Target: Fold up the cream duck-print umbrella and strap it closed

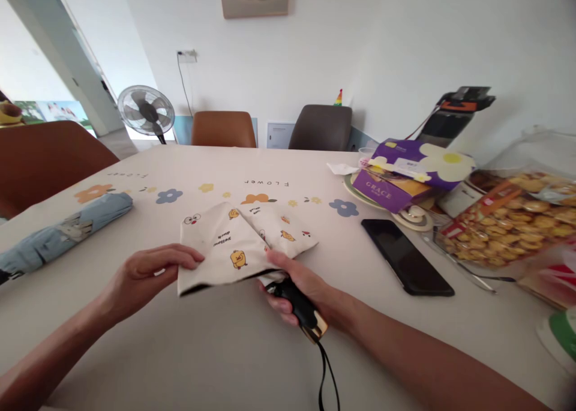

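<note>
A cream umbrella [238,243] printed with yellow ducks is held over the near part of the table, its canopy collapsed and its fabric partly loose. My right hand [297,285] wraps around it where the black handle meets the cloth, thumb on top of the fabric. The handle ends in a gold cap, and a black wrist strap [324,369] dangles from it. At the left edge of the canopy, my left hand [157,267] pinches the cloth between thumb and fingers. Further left lies a rolled blue umbrella [67,231].
A black phone [407,257] lies right of my right hand. Beyond it are a purple tissue pack [423,162], a purple box [382,189], a black bottle [450,114] and a bag of biscuits [517,219]. Chairs [224,129] and a fan [146,111] stand past the flower-printed table [189,351].
</note>
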`<move>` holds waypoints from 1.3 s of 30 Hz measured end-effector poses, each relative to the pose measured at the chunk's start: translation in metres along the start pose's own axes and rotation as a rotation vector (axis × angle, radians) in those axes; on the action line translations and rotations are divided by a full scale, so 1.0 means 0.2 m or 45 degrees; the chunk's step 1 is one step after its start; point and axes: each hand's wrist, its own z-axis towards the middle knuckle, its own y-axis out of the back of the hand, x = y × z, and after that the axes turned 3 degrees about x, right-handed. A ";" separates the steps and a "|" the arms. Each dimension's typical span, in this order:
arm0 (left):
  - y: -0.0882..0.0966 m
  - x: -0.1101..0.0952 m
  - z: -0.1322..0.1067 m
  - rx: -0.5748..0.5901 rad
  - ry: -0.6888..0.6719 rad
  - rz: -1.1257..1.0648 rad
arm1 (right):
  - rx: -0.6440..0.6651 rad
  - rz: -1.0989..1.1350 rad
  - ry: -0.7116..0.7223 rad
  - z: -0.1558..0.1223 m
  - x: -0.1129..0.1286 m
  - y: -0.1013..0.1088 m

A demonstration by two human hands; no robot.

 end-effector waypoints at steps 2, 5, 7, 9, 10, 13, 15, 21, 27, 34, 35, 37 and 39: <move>0.01 -0.01 -0.01 0.137 -0.048 0.000 | 0.028 0.003 -0.041 0.00 0.00 0.00; 0.02 -0.01 -0.02 0.293 -0.065 -0.002 | -0.047 -0.010 -0.072 0.01 0.01 -0.01; 0.02 0.00 -0.04 0.321 -0.051 -0.014 | -0.129 -0.048 -0.077 0.01 0.00 -0.02; 0.02 0.03 -0.07 0.331 -0.022 -0.022 | -0.199 -0.097 -0.055 0.01 0.00 -0.03; 0.02 0.04 -0.08 0.352 -0.009 -0.021 | -0.221 -0.124 -0.041 0.01 -0.01 -0.03; 0.01 0.08 -0.12 0.433 0.021 -0.035 | -0.259 -0.213 -0.010 0.01 -0.03 -0.04; 0.00 0.09 -0.13 0.464 0.047 -0.065 | -0.294 -0.288 0.027 0.01 -0.05 -0.04; 0.01 0.01 -0.11 -0.082 0.291 0.048 | -0.448 -0.532 0.097 0.03 -0.09 -0.07; -0.11 -0.15 0.01 -0.295 0.362 -0.227 | -0.529 -0.659 0.128 0.02 -0.06 -0.12; -0.25 -0.31 0.23 -0.207 0.578 -0.773 | -0.696 -0.759 0.059 -0.01 -0.03 -0.15; -0.25 -0.32 0.25 -0.197 0.587 -0.837 | -0.703 -0.765 0.039 -0.01 -0.03 -0.16; -0.26 -0.35 0.27 -0.100 0.545 -0.993 | -0.714 -0.785 0.039 -0.01 -0.02 -0.16; -0.29 -0.36 0.28 0.008 0.452 -1.160 | -0.729 -0.818 0.067 -0.01 -0.03 -0.16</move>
